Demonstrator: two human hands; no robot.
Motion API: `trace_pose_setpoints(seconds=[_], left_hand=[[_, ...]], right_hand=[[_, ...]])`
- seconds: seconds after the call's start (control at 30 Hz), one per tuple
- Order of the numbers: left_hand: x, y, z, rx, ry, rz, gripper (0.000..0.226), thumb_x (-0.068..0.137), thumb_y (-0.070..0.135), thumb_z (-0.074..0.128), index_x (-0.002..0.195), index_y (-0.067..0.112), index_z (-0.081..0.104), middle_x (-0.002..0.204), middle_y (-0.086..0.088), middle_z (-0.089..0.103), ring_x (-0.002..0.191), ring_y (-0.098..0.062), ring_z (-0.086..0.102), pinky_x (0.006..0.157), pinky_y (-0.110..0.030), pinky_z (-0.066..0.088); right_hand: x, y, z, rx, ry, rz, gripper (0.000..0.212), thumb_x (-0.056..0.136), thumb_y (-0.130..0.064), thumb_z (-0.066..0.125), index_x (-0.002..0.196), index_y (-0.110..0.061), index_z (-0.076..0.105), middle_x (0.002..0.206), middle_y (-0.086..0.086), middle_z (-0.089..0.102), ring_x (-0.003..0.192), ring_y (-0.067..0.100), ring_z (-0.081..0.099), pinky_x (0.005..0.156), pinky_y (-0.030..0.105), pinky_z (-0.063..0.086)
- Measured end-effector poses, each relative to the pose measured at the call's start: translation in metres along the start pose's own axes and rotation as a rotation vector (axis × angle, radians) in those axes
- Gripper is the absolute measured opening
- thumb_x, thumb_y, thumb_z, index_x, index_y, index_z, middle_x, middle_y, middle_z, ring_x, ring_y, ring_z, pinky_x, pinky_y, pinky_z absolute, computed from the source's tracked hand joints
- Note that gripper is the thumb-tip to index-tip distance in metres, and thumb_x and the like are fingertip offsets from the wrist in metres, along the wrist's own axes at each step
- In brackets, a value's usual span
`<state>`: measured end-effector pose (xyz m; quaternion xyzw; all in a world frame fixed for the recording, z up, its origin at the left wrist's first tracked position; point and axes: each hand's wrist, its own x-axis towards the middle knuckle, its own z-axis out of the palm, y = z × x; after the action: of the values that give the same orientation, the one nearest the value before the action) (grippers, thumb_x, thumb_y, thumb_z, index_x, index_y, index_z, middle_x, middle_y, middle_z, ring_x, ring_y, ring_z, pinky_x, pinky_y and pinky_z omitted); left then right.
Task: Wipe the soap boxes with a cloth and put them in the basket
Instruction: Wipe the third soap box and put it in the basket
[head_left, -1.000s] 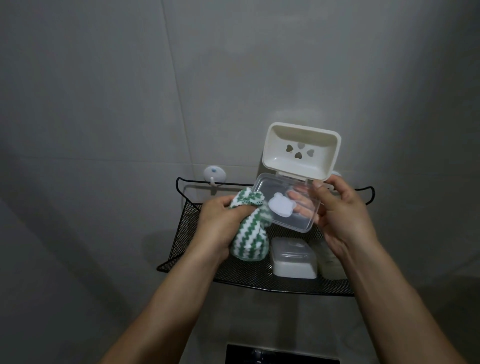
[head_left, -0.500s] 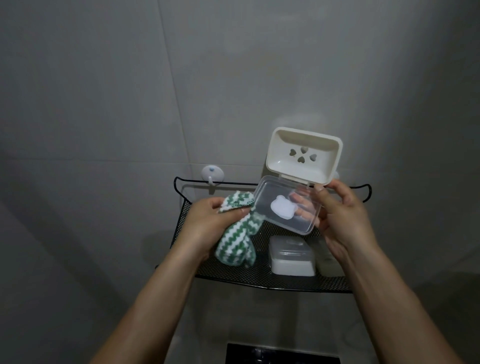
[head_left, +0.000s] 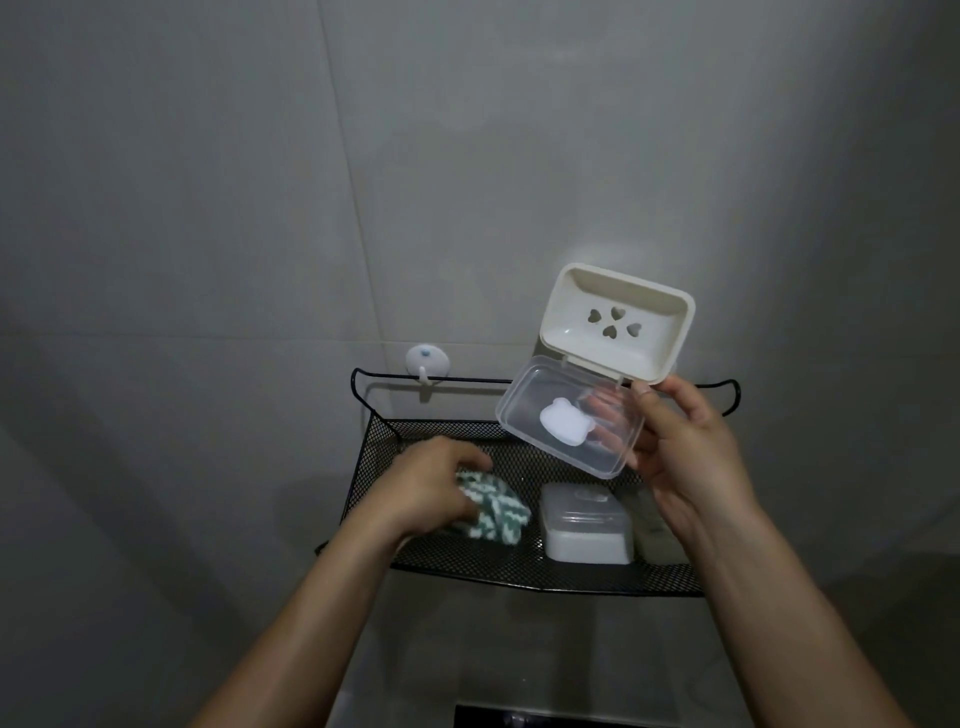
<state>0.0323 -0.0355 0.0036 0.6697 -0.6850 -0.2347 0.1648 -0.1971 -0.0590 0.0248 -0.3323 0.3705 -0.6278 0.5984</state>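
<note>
Above the black mesh basket on the tiled wall, the right hand is holding an open soap box, fingers curled behind its clear lid, the cream tray tilting up. Down inside the basket, the left hand is gripping the green-and-white cloth, blurred, just beside a closed soap box resting on the mesh.

Dim grey tiled wall (thin grout lines), with a white hook stuck on it.
</note>
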Motion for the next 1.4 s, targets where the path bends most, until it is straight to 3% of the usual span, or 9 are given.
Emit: trace_pose_setpoints(seconds=[0.1,0.3,0.47,0.53,0.7,0.93,1.07,1.23,1.4], left_hand=[[-0.005,0.008,-0.007,-0.338,0.058,0.009,0.04,0.074,0.01,0.082,0.11,0.025,0.071,0.107,0.014,0.069,0.102,-0.008,0.064,0.084,-0.014,0.048],[-0.02,0.038,0.001,-1.103,0.062,-0.075,0.032,0.072,0.027,0.08,0.096,0.008,0.068,0.096,-0.009,0.077,0.093,-0.02,0.07,0.08,-0.032,0.049],[-0.016,0.05,-0.002,-1.387,0.218,-0.169,0.011,0.087,0.005,0.07,0.092,0.006,0.06,0.087,-0.019,0.075,0.074,-0.022,0.073,0.073,-0.034,0.059],[-0.012,0.047,-0.01,-1.383,0.231,-0.158,0.014,0.085,0.0,0.069,0.095,0.004,0.059,0.086,-0.021,0.075,0.074,-0.026,0.074,0.076,-0.04,0.062],[0.007,0.032,-0.043,-1.197,0.353,-0.131,0.009,0.086,-0.003,0.06,0.091,0.005,0.059,0.081,-0.018,0.074,0.062,-0.024,0.07,0.052,-0.028,0.057],[0.027,0.021,-0.077,-0.864,0.382,0.024,0.012,0.083,0.002,0.068,0.078,0.013,0.07,0.053,0.001,0.065,0.039,-0.007,0.054,0.039,-0.016,0.043],[0.029,0.023,-0.081,-0.771,0.366,0.131,0.013,0.083,0.005,0.07,0.079,0.017,0.073,0.06,-0.002,0.067,0.044,-0.005,0.052,0.043,-0.013,0.039],[0.021,0.022,-0.073,-0.8,0.36,0.191,0.014,0.09,0.009,0.068,0.101,0.015,0.072,0.079,-0.006,0.071,0.065,-0.008,0.065,0.063,-0.019,0.052],[-0.005,0.006,-0.051,-0.872,0.522,0.056,0.048,0.089,0.024,0.071,0.132,0.019,0.049,0.099,-0.005,0.072,0.083,-0.015,0.07,0.076,-0.031,0.056]], right_hand=[[-0.001,0.001,0.0,0.037,0.011,0.016,0.006,0.098,-0.01,0.057,0.103,-0.011,0.061,0.099,0.019,0.076,0.09,0.029,0.075,0.06,0.031,0.06],[-0.002,0.007,0.007,0.116,0.019,0.01,0.016,0.096,-0.009,0.059,0.111,-0.012,0.062,0.105,0.019,0.075,0.096,0.029,0.074,0.075,0.036,0.062],[-0.007,0.01,0.014,0.082,-0.04,0.034,0.032,0.087,-0.01,0.066,0.119,-0.012,0.061,0.109,0.016,0.075,0.099,0.027,0.074,0.074,0.032,0.061],[-0.011,0.009,0.014,0.049,-0.07,0.05,0.042,0.075,-0.014,0.072,0.117,-0.015,0.064,0.109,0.011,0.075,0.098,0.024,0.074,0.072,0.029,0.06],[-0.018,0.003,0.002,-0.043,-0.12,0.111,0.053,0.068,-0.02,0.079,0.118,-0.011,0.065,0.111,0.015,0.074,0.103,0.029,0.072,0.086,0.038,0.056],[-0.024,-0.01,-0.001,-0.161,-0.175,0.185,0.036,0.068,-0.026,0.078,0.102,-0.019,0.067,0.089,0.008,0.075,0.073,0.022,0.074,0.055,0.031,0.056],[-0.028,-0.006,0.001,-0.319,-0.129,0.197,0.006,0.088,-0.025,0.07,0.089,-0.021,0.068,0.087,0.009,0.074,0.068,0.025,0.07,0.062,0.034,0.058],[-0.034,0.003,0.006,-0.335,-0.03,0.146,0.007,0.094,-0.014,0.063,0.088,-0.011,0.065,0.074,0.013,0.068,0.059,0.023,0.064,0.061,0.035,0.059],[-0.043,0.009,0.016,-0.096,-0.036,0.126,0.006,0.094,-0.011,0.062,0.097,-0.013,0.067,0.089,0.014,0.077,0.074,0.028,0.075,0.056,0.032,0.058]])
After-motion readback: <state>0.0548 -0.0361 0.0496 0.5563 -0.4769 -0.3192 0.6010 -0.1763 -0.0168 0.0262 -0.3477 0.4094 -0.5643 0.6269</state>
